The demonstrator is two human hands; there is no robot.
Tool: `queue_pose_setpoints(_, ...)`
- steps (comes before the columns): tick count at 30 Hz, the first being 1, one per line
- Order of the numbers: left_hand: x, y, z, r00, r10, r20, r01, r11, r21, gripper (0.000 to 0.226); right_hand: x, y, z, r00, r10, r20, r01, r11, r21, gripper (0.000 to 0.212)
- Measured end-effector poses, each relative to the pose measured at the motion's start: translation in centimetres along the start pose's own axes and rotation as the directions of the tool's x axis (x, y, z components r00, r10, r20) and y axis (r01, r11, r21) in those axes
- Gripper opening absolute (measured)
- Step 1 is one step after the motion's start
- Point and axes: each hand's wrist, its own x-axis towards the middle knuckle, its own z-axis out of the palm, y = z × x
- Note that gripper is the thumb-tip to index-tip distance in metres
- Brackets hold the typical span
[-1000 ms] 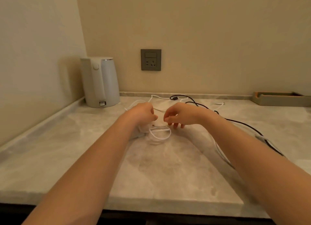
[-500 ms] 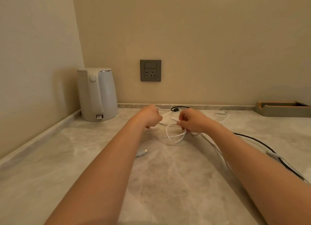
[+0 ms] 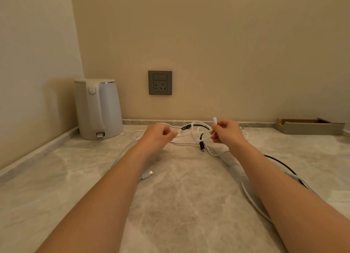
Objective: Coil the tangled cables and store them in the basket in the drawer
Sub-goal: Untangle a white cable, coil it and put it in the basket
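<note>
A white cable (image 3: pixel 191 144) and a black cable (image 3: pixel 280 162) lie tangled on the marble counter (image 3: pixel 180 205). My left hand (image 3: pixel 158 135) is closed around a stretch of the white cable. My right hand (image 3: pixel 226 132) pinches the white cable near its end, and the white plug (image 3: pixel 214 120) sticks up above the fingers. Between the hands hang loops of both cables, with a black plug (image 3: pixel 202 146) dangling below. Another white plug (image 3: pixel 146 175) rests on the counter beside my left forearm. No basket or drawer is in view.
A white electric kettle (image 3: pixel 98 109) stands in the back left corner. A grey wall socket (image 3: pixel 160 82) sits above the counter. A shallow tan tray (image 3: pixel 308 125) lies at the back right. More cable runs along the counter under my right forearm.
Both hands have lifted off the counter and moved apart. The right hand has raised the white cable's end upward, pulling the loops wider, and a black plug now hangs between the hands.
</note>
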Motion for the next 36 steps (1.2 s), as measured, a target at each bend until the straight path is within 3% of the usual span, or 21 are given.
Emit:
queue_pose_setpoints(8, 0.3, -2.7, -0.8, 0.984, -0.139, -0.110, 0.160, 0.963, 0.218, 0.041, 0.1, -0.6, -1.1, 0.979, 0.197, -0.049, -0.161, 0.900, 0.404, 0.023)
queue_pose_setpoints(13, 0.2, -2.6, -0.6, 0.971, -0.157, -0.182, 0.200, 0.947, 0.251, 0.037, 0.5, -0.7, -1.3, 0.936, 0.300, -0.187, -0.102, 0.736, 0.669, 0.012)
queue_pose_setpoints(18, 0.2, -2.5, -0.7, 0.944, -0.194, -0.267, 0.267, 0.924, 0.273, 0.037, 0.4, -0.7, -1.4, 0.906, 0.331, -0.264, -0.032, 0.675, 0.737, 0.023)
queue_pose_setpoints(20, 0.2, -2.4, -0.8, 0.930, -0.190, -0.314, 0.289, 0.907, 0.306, 0.036, 0.2, -0.8, -1.5, 0.937, 0.295, -0.189, -0.064, 0.676, 0.734, 0.020)
queue_pose_setpoints(23, 0.1, -2.5, -0.9, 0.937, -0.166, -0.306, 0.269, 0.903, 0.335, 0.032, -0.7, -1.5, -1.3, 0.979, 0.193, 0.063, -0.185, 0.721, 0.668, 0.016)
queue_pose_setpoints(26, 0.4, -2.5, -0.7, 0.958, -0.115, -0.262, 0.193, 0.937, 0.292, 0.026, -1.7, -2.4, -0.3, 0.961, 0.162, 0.224, -0.268, 0.749, 0.606, 0.015)
queue_pose_setpoints(29, 0.5, -2.2, -0.4, 0.962, -0.034, -0.272, 0.080, 0.984, 0.160, 0.021, -2.4, -3.0, 0.8, 0.948, 0.174, 0.265, -0.309, 0.690, 0.654, 0.016)
queue_pose_setpoints(33, 0.2, -0.6, -0.6, 0.910, -0.005, -0.414, 0.011, 1.000, 0.013, 0.010, -2.3, -3.2, 1.4, 0.969, 0.218, 0.119, -0.224, 0.561, 0.797, 0.018)
queue_pose_setpoints(36, -0.3, 0.5, -0.9, 0.912, -0.038, -0.408, 0.010, 0.997, -0.070, 0.027, -2.4, -3.3, 1.2, 0.979, 0.204, 0.014, -0.122, 0.530, 0.839, 0.019)
